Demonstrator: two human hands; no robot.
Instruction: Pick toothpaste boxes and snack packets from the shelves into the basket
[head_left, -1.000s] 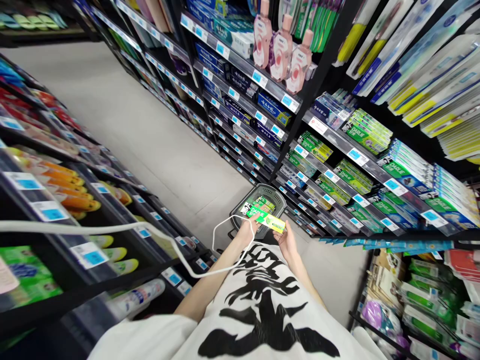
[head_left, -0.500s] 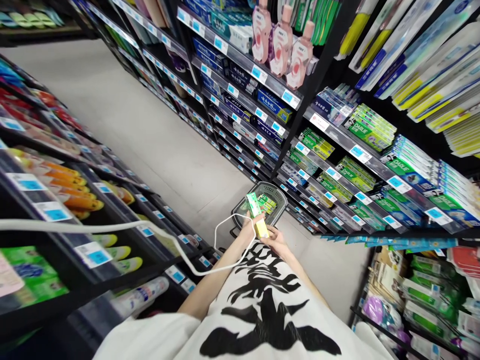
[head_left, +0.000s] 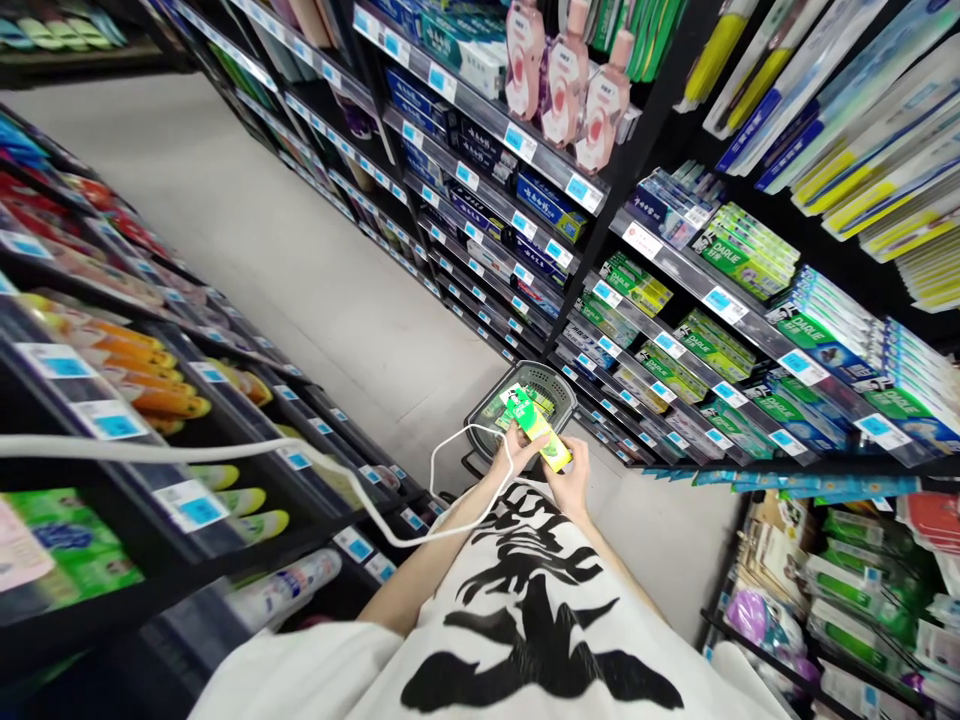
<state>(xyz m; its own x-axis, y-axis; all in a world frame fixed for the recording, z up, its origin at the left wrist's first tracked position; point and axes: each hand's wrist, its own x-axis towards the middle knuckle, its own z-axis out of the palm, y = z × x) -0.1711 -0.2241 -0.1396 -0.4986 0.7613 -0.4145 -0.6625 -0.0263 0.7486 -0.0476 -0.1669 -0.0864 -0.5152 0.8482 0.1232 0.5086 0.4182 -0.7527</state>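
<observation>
Between my two hands is a green and yellow toothpaste box (head_left: 534, 426), its broad printed face turned up and tilted. My left hand (head_left: 514, 452) grips it from the left side, fingers partly hidden beneath it. My right hand (head_left: 570, 478) pinches the yellow lower right end. Just beyond and under the box stands a dark grey shopping basket (head_left: 564, 388) with perforated walls. More green and yellow boxes lie inside it, partly covered by the box and my hands.
Shelves of toothpaste boxes (head_left: 712, 345) rise on the right, with pink bottles (head_left: 551, 90) and hanging toothbrush packs (head_left: 847, 130) above. Another shelf row with orange packs (head_left: 139, 375) runs along the left. A white cable (head_left: 315, 462) loops across the view near my left forearm. Pale floor (head_left: 300, 280) lies between.
The toothpaste box has been turned from a narrow side to its broad printed face and swung slightly right. My right hand has moved right and round to the box's end.
</observation>
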